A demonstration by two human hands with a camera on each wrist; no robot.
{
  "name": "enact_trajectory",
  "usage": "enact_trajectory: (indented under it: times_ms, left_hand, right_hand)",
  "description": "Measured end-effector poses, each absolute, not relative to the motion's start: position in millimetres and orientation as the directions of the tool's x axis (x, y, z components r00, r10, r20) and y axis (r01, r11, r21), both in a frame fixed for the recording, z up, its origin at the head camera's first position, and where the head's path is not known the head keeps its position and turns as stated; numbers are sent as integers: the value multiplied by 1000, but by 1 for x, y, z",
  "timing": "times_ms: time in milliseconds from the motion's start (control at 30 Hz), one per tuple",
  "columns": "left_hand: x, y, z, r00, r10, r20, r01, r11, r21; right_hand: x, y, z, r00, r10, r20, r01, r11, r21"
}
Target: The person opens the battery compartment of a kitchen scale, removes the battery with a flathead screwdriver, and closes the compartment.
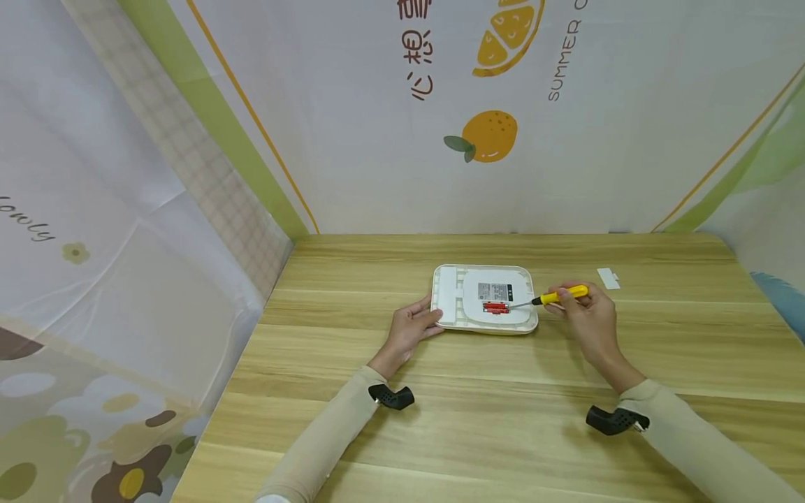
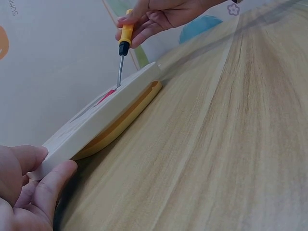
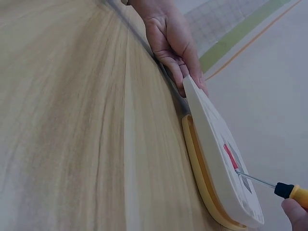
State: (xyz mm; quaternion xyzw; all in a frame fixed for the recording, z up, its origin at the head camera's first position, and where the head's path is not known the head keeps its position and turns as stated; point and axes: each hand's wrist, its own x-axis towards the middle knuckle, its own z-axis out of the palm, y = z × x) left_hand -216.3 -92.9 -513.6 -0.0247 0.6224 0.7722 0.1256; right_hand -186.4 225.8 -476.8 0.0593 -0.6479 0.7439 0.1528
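Note:
A white kitchen scale [image 1: 453,297] lies underside up, its battery compartment uncovered. Inside it sits a red battery [image 1: 495,307], just below a printed label [image 1: 493,291]. My left hand [image 1: 407,332] grips the scale's left edge, thumb on the upper face and fingers beneath. In my right hand [image 1: 588,321] is a screwdriver [image 1: 569,294] with a yellow and black handle, held between thumb and fingers. Its metal shaft [image 2: 121,70] slants down so that the tip meets the battery's right end. A yellow tray-like part [image 3: 199,178] shows under the scale, whose left end is raised off the table.
A small white battery cover [image 1: 608,278] with a tab lies on the wooden table [image 1: 478,433], to the right of the scale. Printed cloth [image 1: 365,140] hangs behind the table and at its sides. Both wrists carry black camera mounts [image 1: 391,397].

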Motion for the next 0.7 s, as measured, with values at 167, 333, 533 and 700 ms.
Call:
enact_trajectory:
  times_ms: [167, 333, 533, 700]
  left_hand:
    - [-217, -93, -513, -967, 160, -198, -228, -198, 953]
    - [-217, -93, -514, -968, 162, -193, -224, -202, 953]
    - [-217, -93, -516, -970, 155, -186, -214, -188, 959]
    - [-217, -93, -516, -972, 154, -178, -207, -198, 958]
  right_hand:
    - [-186, 224, -477, -945, 141, 296, -309, -75, -948]
    - [-186, 222, -475, -946, 137, 294, -295, 20, -955]
    - [-184, 218, -467, -933, 70, 352, -322, 266, -909]
    - [-184, 214, -463, -932, 57, 357, -317, 344, -884]
